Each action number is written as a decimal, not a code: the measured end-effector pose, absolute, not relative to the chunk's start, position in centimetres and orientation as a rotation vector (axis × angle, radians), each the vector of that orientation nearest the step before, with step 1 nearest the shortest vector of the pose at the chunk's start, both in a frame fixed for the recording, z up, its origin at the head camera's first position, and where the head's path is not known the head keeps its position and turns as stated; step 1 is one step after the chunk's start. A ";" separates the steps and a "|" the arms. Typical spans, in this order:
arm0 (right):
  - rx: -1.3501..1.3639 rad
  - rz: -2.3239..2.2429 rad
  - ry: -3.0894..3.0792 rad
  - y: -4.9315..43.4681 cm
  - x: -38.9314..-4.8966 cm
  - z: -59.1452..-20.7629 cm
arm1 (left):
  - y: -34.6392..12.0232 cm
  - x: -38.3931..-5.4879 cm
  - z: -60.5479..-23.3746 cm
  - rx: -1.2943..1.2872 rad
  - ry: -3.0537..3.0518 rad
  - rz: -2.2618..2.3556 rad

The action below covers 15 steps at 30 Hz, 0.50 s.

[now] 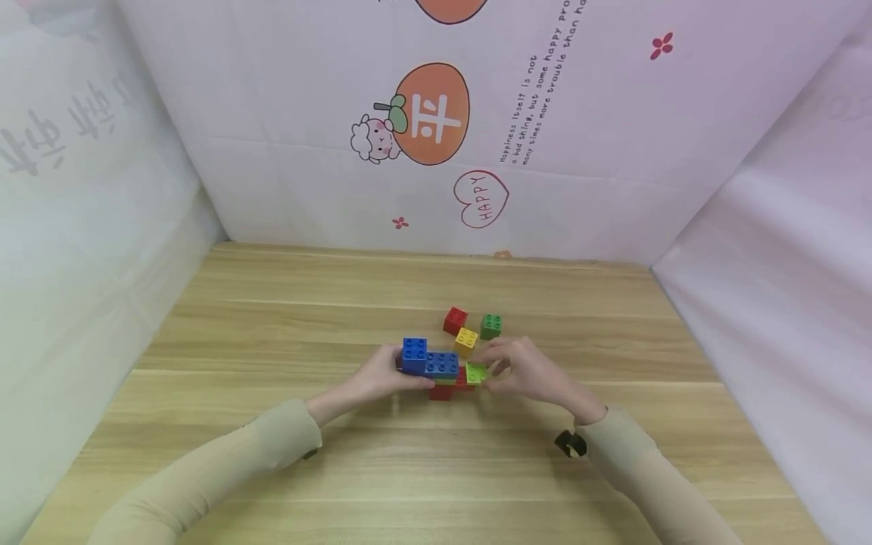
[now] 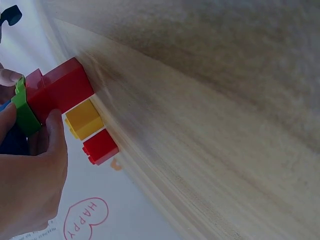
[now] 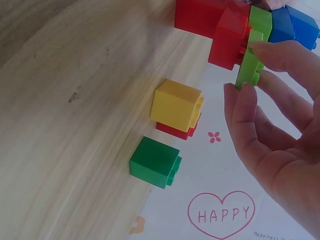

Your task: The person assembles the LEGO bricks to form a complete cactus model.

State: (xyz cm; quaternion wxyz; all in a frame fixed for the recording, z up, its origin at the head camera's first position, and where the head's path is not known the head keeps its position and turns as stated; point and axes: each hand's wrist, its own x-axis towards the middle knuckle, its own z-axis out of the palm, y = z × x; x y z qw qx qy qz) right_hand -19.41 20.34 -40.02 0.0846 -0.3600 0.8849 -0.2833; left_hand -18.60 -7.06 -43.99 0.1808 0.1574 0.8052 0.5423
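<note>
Here, near the middle of the table (image 1: 381,469), the left hand (image 1: 376,375) grips a build (image 1: 441,365) of blue, green and red blocks, while the right hand (image 1: 530,372) pinches a lime-green block (image 1: 475,373) at its red studs. Just beyond stand a yellow block (image 1: 466,342), then a green block (image 1: 490,327) and a red block (image 1: 455,321). Farther back, the white sheet (image 1: 579,204) shows a red heart (image 1: 481,199) lettered "HAPPY", the words "Happiness itself is not a bad thing" and an orange fruit (image 1: 432,113) marked 平.

Head looks down; wrist closeups share joined blocks (image 2: 45,95).
</note>
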 end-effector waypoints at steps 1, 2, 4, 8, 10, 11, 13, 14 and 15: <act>-1.076 -0.842 2.637 20.3 -19.4 -40.0 | -7.1 -18.6 -44.0 0.445 2.278 1.529; -1.079 -0.840 2.634 20.3 -19.5 -40.0 | -7.1 -18.6 -44.0 0.446 2.280 1.528; -1.082 -0.839 2.627 20.3 -19.5 -40.0 | -7.1 -18.6 -44.0 0.452 2.283 1.525; -1.070 -0.860 2.618 20.3 -19.5 -40.2 | -7.1 -18.6 -44.0 0.456 2.281 1.523; -1.058 -0.872 2.616 20.3 -19.5 -40.2 | -7.0 -18.6 -44.0 0.454 2.279 1.523; -1.052 -0.877 2.617 20.2 -19.5 -40.3 | -7.0 -18.6 -43.9 0.453 2.280 1.522; -1.042 -0.882 2.622 20.2 -19.5 -40.4 | -7.0 -18.6 -44.0 0.453 2.282 1.519; -1.043 -0.880 2.622 20.2 -19.5 -40.4 | -7.0 -18.6 -44.0 0.455 2.283 1.518; -1.038 -0.882 2.621 20.2 -19.5 -40.4 | -7.1 -18.6 -44.1 0.456 2.286 1.516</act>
